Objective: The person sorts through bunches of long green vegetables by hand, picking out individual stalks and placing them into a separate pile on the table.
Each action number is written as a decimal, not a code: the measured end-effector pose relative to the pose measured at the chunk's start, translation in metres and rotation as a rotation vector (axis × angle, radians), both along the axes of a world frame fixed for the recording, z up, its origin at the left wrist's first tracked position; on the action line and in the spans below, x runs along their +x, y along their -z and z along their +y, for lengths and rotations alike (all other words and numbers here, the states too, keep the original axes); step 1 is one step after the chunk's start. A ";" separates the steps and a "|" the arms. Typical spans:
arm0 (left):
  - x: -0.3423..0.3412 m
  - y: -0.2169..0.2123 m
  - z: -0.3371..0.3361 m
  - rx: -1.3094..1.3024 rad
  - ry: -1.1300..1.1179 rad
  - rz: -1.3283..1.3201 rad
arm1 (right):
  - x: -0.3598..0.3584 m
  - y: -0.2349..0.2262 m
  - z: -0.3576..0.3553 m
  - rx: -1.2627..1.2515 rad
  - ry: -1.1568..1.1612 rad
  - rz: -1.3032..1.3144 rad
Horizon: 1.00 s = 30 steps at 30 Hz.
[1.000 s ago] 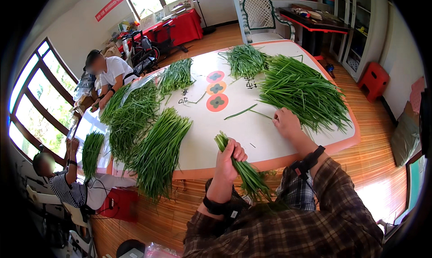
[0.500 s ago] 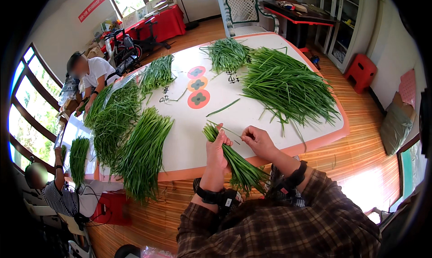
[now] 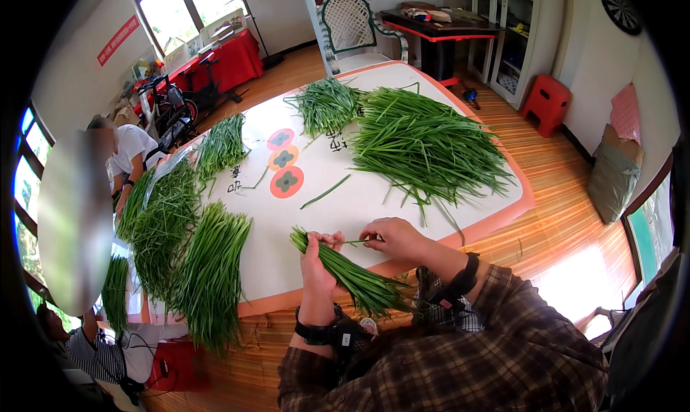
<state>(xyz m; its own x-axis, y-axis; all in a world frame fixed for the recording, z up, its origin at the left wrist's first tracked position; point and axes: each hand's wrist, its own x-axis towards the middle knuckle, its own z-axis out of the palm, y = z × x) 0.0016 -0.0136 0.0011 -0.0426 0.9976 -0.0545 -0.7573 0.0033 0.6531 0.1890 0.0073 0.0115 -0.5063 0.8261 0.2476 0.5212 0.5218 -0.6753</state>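
Observation:
My left hand point(image 3: 318, 267) is closed around a bunch of garlic chives point(image 3: 370, 279), pale cut ends up by the fingers and green leaves hanging down toward my lap past the table edge. Between the fingertips of my right hand point(image 3: 397, 238) is a thin green stalk point(image 3: 353, 242), reaching across to the left hand's fingers. A single loose chive point(image 3: 325, 191) lies on the white tabletop just beyond. To the right spreads a large heap of chives point(image 3: 431, 142); on the left lies a long, neatly aligned pile point(image 3: 214, 268).
The table point(image 3: 280, 268) has a pinkish-orange border. A tangled chive pile point(image 3: 165, 232) and two smaller bundles, one at the far left point(image 3: 223, 146) and one at the back point(image 3: 327, 104), lie on it. Two people sit at left. A red stool point(image 3: 546, 104) stands on the floor at right.
The view has swung, shifting the table leftward in the picture. My right hand still pinches a stalk, now level beside the bunch. My left hand keeps its grip. A blurred pale shape appears at far left.

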 end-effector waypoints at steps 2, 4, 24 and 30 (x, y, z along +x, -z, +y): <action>-0.010 0.005 0.001 0.047 0.063 -0.093 | 0.020 -0.012 0.011 0.012 -0.037 -0.003; -0.012 0.004 0.000 0.011 0.101 -0.104 | 0.043 -0.021 0.033 0.044 0.083 -0.072; -0.007 0.004 0.001 0.042 0.177 0.020 | 0.018 -0.067 0.082 0.545 0.118 -0.149; -0.002 0.001 -0.003 0.031 0.036 0.058 | -0.016 -0.039 0.012 -0.158 -0.104 0.251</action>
